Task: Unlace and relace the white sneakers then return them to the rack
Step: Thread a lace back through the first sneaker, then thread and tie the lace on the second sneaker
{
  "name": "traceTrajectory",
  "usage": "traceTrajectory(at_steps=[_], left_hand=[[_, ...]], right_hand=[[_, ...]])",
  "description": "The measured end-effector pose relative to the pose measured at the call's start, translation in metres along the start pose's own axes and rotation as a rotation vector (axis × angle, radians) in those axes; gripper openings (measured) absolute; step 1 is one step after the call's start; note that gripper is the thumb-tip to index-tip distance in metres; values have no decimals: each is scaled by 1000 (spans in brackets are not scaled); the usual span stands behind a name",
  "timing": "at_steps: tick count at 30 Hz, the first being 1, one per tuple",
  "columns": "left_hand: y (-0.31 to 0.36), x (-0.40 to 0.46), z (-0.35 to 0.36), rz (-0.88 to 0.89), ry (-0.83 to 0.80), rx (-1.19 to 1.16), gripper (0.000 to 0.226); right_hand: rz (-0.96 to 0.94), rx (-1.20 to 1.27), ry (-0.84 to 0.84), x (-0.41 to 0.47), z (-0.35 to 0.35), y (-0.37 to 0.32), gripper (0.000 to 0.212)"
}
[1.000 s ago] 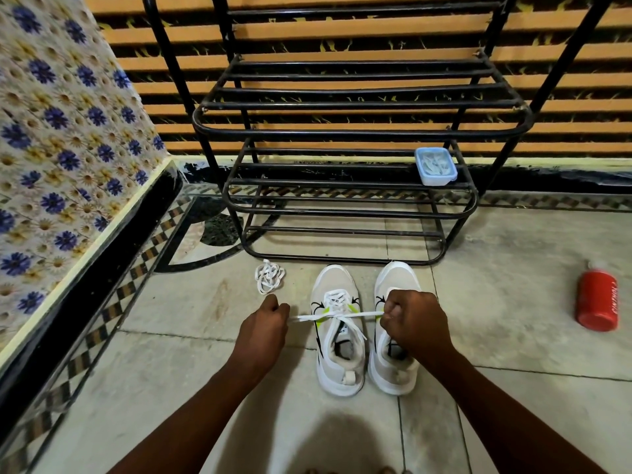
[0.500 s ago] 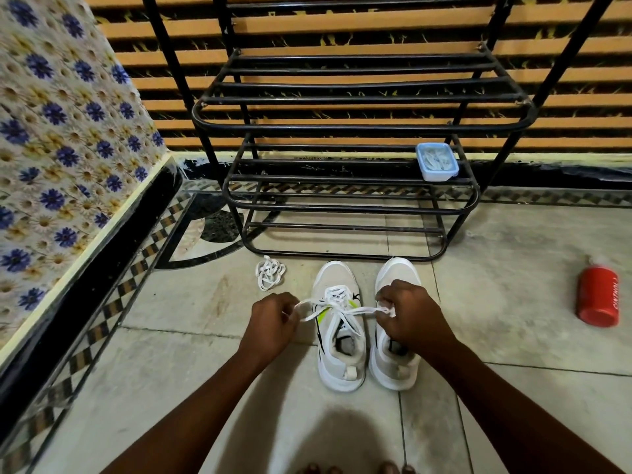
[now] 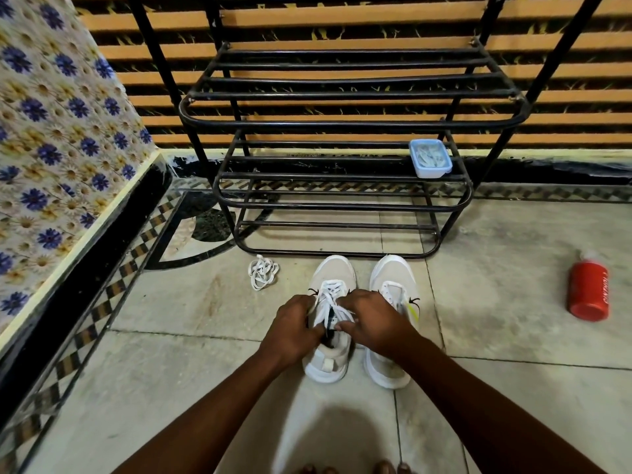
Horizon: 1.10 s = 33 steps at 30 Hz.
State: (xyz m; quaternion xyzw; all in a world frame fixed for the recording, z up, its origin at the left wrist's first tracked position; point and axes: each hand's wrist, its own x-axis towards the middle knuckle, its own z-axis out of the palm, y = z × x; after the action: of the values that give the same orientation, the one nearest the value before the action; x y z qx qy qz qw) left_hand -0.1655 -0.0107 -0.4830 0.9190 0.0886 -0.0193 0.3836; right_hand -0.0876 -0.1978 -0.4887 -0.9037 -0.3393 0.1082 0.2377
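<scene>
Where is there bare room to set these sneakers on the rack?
The rack's top shelf is bare across. The middle shelf is free left of the blue box. It is crowded at the left sneaker, where both hands work the lace.

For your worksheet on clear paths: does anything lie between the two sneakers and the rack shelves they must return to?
Nothing visible does. The sneakers sit on bare floor just before the rack. The loose lace lies off to the left, the bottle far right. A box fills only a shelf's right end.
</scene>
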Motion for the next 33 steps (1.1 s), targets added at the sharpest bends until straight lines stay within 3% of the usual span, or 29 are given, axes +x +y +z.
traceTrajectory(at_steps=[6, 10, 13, 18, 23, 30, 33], left_hand=[[-3, 0, -4, 3, -8, -44, 43], [-6, -4, -10, -35, -2, -107, 60], [-17, -2, -23, -62, 0, -79, 45], [-49, 17, -53, -87, 67, 161, 17], [-83, 49, -65, -177, 141, 239, 22], [-96, 85, -50, -287, 165, 220, 20], [-94, 94, -44, -309, 126, 257, 23]], right_hand=[[-37, -31, 41, 11, -3, -6, 49], [-94, 6, 81, 9, -12, -8, 54], [-178, 38, 129, 16, -19, -13, 56], [-134, 32, 93, 40, -18, -18, 50], [-114, 22, 31, 63, -5, -9, 28], [-74, 69, -3, 79, 9, -3, 37], [-76, 92, 2, 76, 7, -8, 29]])
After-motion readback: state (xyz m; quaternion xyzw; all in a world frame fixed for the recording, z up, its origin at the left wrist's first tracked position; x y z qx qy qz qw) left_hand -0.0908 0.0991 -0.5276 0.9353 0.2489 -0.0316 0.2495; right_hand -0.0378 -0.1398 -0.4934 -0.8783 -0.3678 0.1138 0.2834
